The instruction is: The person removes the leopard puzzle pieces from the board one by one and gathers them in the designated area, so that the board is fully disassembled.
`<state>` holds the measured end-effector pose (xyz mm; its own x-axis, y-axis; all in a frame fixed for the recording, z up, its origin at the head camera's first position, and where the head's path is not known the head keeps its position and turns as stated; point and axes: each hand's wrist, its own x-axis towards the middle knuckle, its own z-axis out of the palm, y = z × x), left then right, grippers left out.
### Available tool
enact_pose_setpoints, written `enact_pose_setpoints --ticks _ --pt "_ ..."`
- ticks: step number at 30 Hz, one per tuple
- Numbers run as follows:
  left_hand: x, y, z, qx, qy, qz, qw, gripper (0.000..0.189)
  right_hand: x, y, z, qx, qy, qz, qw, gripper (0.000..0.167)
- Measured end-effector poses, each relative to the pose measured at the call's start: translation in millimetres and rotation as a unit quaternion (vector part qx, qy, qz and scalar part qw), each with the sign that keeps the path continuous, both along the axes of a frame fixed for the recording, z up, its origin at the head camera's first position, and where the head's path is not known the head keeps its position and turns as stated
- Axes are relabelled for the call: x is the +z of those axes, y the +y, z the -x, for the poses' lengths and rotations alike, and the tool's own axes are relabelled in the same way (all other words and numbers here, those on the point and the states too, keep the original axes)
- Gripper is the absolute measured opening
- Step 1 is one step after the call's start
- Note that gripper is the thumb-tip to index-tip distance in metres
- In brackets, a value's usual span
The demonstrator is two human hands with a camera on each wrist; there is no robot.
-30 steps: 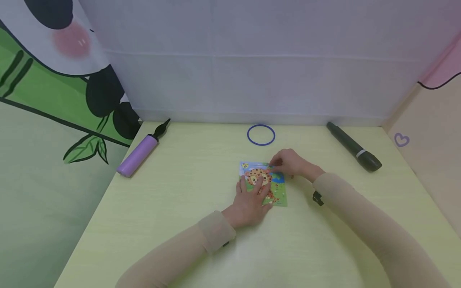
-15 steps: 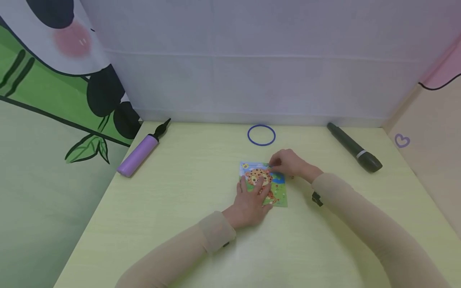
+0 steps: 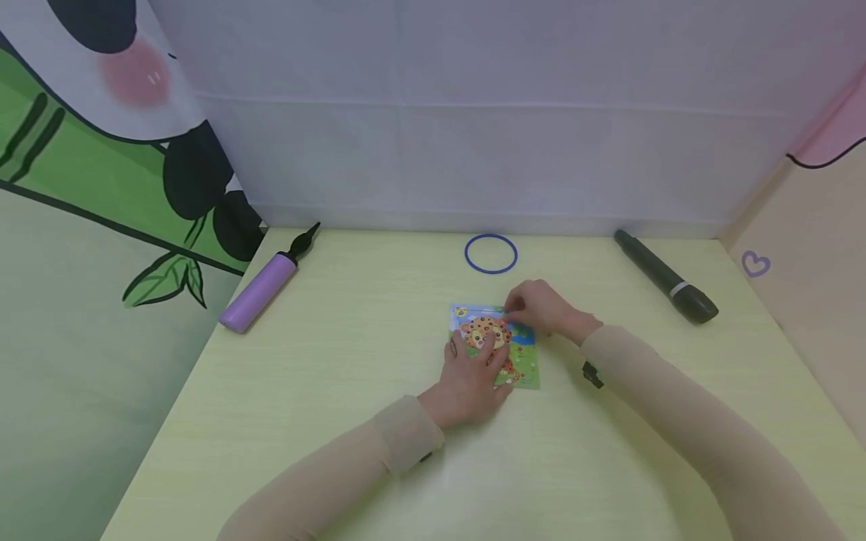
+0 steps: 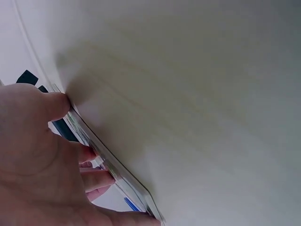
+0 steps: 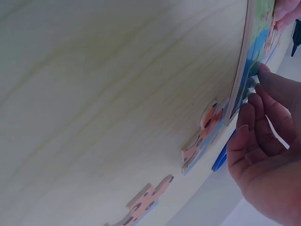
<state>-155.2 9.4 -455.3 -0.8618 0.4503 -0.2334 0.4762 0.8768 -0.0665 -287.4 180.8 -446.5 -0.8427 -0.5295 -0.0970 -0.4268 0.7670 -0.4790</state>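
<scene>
A leopard jigsaw puzzle (image 3: 525, 361) lies flat on the table, its blue and green picture partly covered. My left hand (image 3: 471, 387) rests on its lower left with fingers spread; in the left wrist view the fingers (image 4: 96, 179) lie along the board's edge. At the top right of the board, my right hand (image 3: 541, 306) pinches a small green puzzle piece (image 5: 252, 81) between thumb and forefinger, close over the picture, its other fingers curled. Beside the board in the right wrist view lie a spotted loose puzzle piece (image 5: 203, 134) and another loose piece (image 5: 143, 205).
A purple hand pump (image 3: 260, 293) lies at the table's left edge. Behind the puzzle is a blue ring (image 3: 467, 259). A dark microphone (image 3: 663, 276) lies at the back right, and a pale cloth wall (image 3: 433, 158) rises along the back.
My right wrist and forearm shift slightly left, while its fingertips stay at the board's top right. The left hand and the board keep their places.
</scene>
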Motion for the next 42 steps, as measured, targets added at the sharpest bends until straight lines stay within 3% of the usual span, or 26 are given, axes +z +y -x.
enact_pose_setpoints --ticks 27,42 --pt "-2.2 1.4 1.1 0.006 0.006 0.011 0.9999 0.067 -2.1 -3.1 6.0 -0.004 -0.025 -0.015 0.9996 0.015" --pt "-4.3 3.1 1.9 0.006 0.009 0.016 0.9998 0.067 -1.8 0.0 8.2 0.001 -0.040 0.007 0.9992 0.017"
